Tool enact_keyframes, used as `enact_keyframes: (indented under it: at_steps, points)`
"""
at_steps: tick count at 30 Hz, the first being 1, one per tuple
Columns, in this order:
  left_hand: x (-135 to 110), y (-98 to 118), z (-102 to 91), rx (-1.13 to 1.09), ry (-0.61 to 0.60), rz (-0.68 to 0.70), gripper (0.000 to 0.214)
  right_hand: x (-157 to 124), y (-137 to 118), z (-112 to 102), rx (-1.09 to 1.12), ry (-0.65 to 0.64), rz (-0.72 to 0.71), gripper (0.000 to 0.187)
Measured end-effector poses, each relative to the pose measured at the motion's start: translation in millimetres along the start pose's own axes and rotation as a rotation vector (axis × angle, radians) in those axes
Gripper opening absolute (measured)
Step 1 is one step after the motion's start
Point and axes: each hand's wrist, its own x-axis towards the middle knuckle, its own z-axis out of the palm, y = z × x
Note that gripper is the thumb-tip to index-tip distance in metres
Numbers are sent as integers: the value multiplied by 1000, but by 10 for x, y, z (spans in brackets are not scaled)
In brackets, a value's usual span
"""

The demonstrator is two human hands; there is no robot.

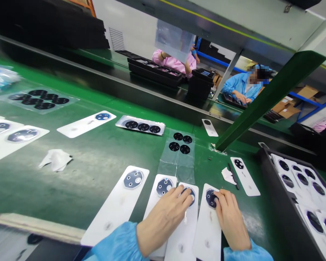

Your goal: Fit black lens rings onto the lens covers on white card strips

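Several white phone back covers, each with a dark octagonal camera plate near the top, lie side by side before me. My left hand (167,215) reaches across one cover (158,215), its fingers stretched onto the camera plate (190,197) of the middle cover (182,235). My right hand (230,215) has thumb and fingertips pinched at the right edge of the camera plate (211,197) on the rightmost cover (207,232) of this group. The fingertips hide part of both plates. Another cover (116,210) rests tilted to the left of them.
Clear film (176,163) with black discs lies beyond the covers; more discs on film (40,98) lie far left. A dark tray (277,203) of covers stands right. Crumpled white paper (55,160), a black pen-like tool (233,175) and a green post (268,103) are nearby. Co-workers sit opposite.
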Motion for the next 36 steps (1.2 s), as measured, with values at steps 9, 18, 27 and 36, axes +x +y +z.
enact_keyframes:
  at_steps: [9,18,27,36]
  points:
    - [-44,86,139,68,168,-21,39,414,-440,-396,163,-117,-69,21]
    - [-694,-324,-526,-176,139,-152,14,817,-1053,101,280,-198,-262,30]
    - [-926,-1093,-417,-108,276,-160,24,733,-1081,213,196,-76,-308,30]
    - [-884,-1101,-400,-94,231,-177,26,711,-1164,314,139,-40,-248,28]
